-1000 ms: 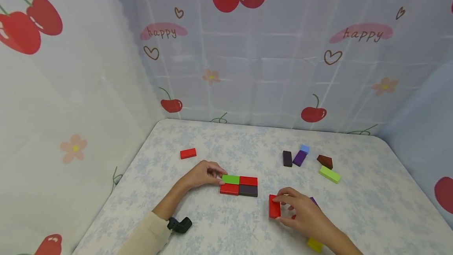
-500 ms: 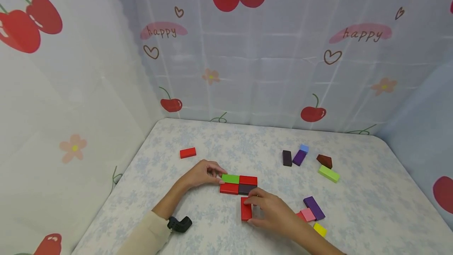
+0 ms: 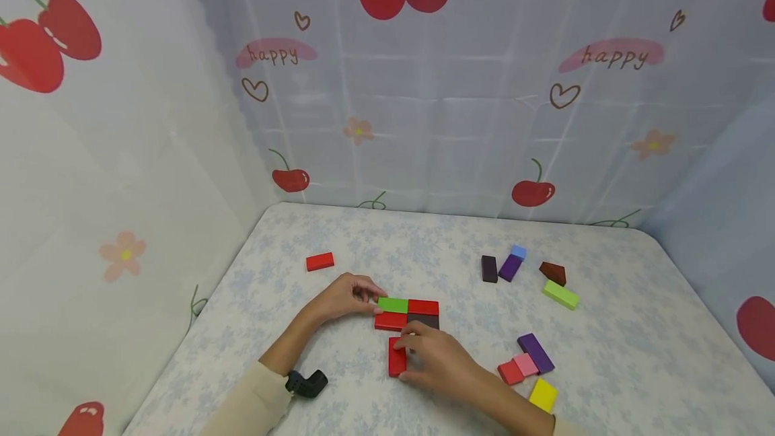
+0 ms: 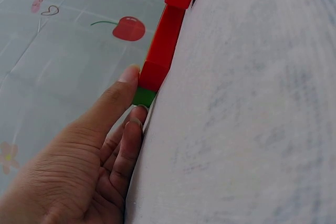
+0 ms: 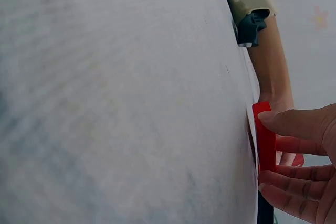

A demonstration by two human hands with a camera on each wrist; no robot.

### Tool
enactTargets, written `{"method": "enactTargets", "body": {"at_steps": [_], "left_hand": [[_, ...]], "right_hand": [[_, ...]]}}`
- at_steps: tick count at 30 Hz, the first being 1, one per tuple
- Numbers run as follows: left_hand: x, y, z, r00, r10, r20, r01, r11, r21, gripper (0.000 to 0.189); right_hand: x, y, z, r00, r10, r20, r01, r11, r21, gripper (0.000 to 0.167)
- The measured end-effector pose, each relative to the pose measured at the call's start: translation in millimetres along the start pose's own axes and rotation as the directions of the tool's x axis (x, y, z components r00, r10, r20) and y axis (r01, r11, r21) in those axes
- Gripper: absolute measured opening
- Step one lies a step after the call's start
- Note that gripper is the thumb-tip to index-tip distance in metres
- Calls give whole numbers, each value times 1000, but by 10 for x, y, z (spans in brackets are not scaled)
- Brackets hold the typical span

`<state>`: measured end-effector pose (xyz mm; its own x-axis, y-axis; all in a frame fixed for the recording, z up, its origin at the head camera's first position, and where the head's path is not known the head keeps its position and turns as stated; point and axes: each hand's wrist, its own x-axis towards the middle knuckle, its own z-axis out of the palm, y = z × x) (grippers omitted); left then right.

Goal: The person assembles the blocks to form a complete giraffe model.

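My right hand [image 3: 440, 356] pinches a red block [image 3: 396, 358] by its two ends, thumb at the near end and fingertips at the far one. Just beyond it lies a flat two-by-two group: a green block [image 3: 393, 305] and a red block at the back, another red block [image 3: 387, 321] and a black block [image 3: 426, 321] in front. The right fingers partly cover the black one. My left hand [image 3: 344, 299] holds the group's left end; in the left wrist view its thumb [image 4: 126, 80] and fingertips close about the end of the green block [image 4: 144, 97].
A lone red block [image 3: 319, 262] lies at the back left. Black, purple [image 3: 511, 268], blue, brown and lime [image 3: 560, 295] blocks are scattered at the back right. Nearer, beside the right forearm, lie purple, pink, red and yellow [image 3: 543, 395] blocks. Patterned curtains surround the table.
My right hand has carried the red block leftward, from right of the group to just in front of it. Blocks formerly behind the right arm are uncovered. The left hand has stayed in place.
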<state>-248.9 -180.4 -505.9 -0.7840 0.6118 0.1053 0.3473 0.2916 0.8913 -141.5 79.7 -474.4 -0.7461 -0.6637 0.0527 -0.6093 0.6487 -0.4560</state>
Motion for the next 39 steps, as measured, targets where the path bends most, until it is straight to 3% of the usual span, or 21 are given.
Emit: {"method": "enactTargets", "body": {"at_steps": [11,22,39], "left_hand": [[10,13,-7,1000,-17,-2,17,1000,-1,25],[1,-7,-14,1000,-21,-2,21,1000,9,26],[10,3,-19,998,56,11,-56,998,-13,25]], "right_hand": [[43,-37,44,999,-8,-46,7,1000,-26,37],[126,-38,48,1000,-9,-21,10,998,58,37],[265,-119,129,997,2,-77,-3,1000,-7,37]]}}
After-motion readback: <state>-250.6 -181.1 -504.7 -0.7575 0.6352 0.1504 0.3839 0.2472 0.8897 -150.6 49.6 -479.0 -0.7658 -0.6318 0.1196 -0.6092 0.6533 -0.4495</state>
